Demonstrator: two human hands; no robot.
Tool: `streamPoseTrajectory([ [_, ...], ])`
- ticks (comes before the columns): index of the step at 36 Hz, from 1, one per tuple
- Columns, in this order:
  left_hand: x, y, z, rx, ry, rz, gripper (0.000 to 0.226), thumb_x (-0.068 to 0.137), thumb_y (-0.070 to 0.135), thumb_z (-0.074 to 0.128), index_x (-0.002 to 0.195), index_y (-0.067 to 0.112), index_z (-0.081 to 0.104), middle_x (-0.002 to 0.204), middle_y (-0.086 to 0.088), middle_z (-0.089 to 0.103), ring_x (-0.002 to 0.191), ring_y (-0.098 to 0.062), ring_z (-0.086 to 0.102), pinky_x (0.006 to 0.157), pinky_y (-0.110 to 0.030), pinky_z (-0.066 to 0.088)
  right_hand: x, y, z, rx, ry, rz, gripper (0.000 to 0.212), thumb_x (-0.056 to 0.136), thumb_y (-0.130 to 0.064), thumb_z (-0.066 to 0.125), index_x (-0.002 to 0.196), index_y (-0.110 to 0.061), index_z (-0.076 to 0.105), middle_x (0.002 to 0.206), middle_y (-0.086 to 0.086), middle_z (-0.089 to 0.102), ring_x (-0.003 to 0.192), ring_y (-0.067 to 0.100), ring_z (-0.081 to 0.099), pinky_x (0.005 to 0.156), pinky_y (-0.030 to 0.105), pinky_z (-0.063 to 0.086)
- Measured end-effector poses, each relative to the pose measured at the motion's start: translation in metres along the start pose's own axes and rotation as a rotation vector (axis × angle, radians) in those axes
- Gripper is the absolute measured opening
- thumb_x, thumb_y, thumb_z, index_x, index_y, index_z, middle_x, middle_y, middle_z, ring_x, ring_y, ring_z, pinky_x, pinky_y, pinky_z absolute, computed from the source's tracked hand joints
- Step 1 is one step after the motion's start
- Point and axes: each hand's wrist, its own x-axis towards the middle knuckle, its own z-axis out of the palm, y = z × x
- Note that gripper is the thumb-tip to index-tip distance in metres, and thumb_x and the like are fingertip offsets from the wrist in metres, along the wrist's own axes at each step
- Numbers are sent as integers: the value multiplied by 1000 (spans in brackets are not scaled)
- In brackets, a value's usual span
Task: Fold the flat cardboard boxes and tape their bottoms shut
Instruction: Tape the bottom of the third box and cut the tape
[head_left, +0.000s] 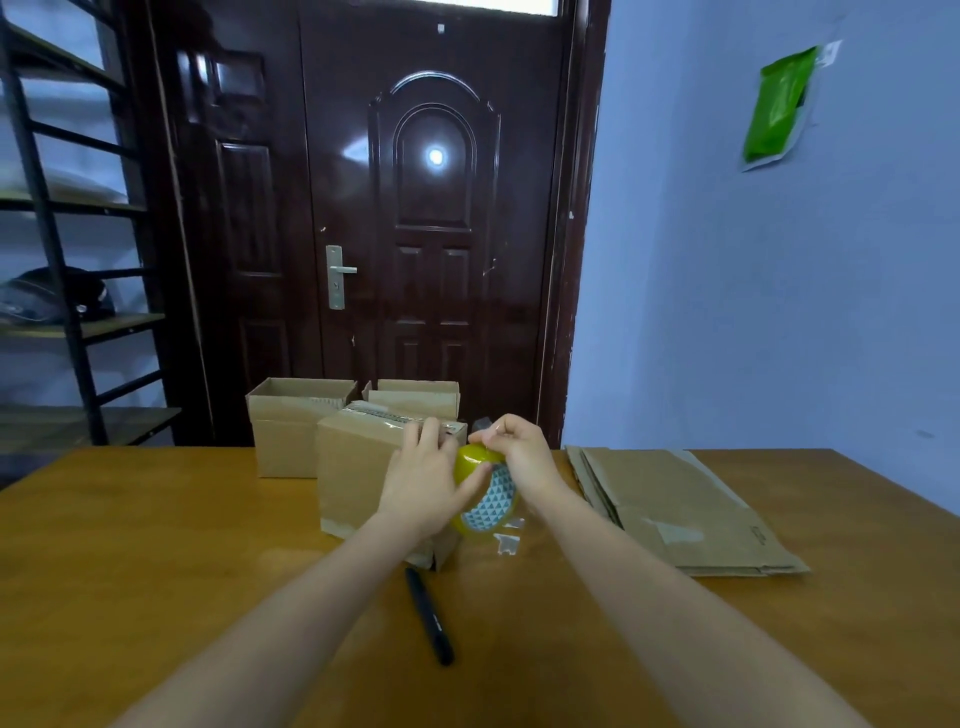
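The left hand (423, 480) holds the yellow tape roll (485, 493) just beside the taped cardboard box (358, 467); the right hand (519, 452) fingers pinch the tape end above the roll. Flat boxes (685, 509) lie right of it.

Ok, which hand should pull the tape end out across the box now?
Right, probably. The right hand already pinches at the top edge of the tape roll, apparently at the loose end, while the left hand steadies the roll against the box.

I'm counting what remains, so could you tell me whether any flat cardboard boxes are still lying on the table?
Yes, a stack of flat cardboard boxes lies on the table, right of both hands.
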Motion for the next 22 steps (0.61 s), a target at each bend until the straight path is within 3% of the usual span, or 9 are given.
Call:
streamPoseTrajectory([
  [4, 4, 2, 2, -105, -20, -1, 90, 74, 70, 6, 120, 11, 57, 126, -3, 43, 121, -19, 33, 90, -27, 43, 4, -1, -3, -18, -4, -5, 21, 92, -2, 51, 72, -10, 54, 104, 14, 70, 97, 24, 65, 81, 31, 53],
  [7, 7, 3, 1, -167, -41, 5, 92, 72, 72, 7, 124, 12, 54, 131, 0, 40, 127, -14, 31, 89, -24, 42, 7, -2, -5, -21, -6, -14, 23, 92, 0, 51, 71, -10, 54, 105, 15, 70, 98, 24, 65, 79, 29, 52],
  [12, 9, 3, 4, -122, -14, -1, 71, 85, 68, 27, 118, 12, 57, 122, 0, 44, 118, -14, 39, 75, -21, 41, 6, -4, -6, -26, -15, -26, 24, 92, -1, 51, 71, -11, 54, 104, 16, 70, 98, 25, 65, 78, 27, 52],
  [15, 7, 2, 2, -77, -9, -16, 81, 79, 69, 15, 111, 12, 62, 110, -2, 49, 105, -17, 45, 75, -27, 45, 5, -6, -5, -33, -27, -35, 24, 92, -1, 51, 70, -12, 54, 104, 15, 70, 94, 22, 65, 79, 27, 52],
  [18, 4, -2, 1, -57, 37, -14, 77, 80, 67, 19, 103, 10, 65, 100, -2, 52, 96, -20, 50, 75, -32, 44, 5, -8, -2, -23, -43, -39, 25, 91, 0, 51, 69, -11, 53, 104, 18, 70, 91, 20, 64, 79, 27, 52],
  [22, 3, -4, -6, -89, 23, -27, 80, 76, 70, 17, 105, 11, 63, 101, 1, 48, 98, -17, 46, 80, -30, 40, 6, -11, 0, 12, -66, -33, 27, 91, 2, 51, 67, -10, 52, 101, 18, 70, 88, 20, 65, 81, 31, 52],
])
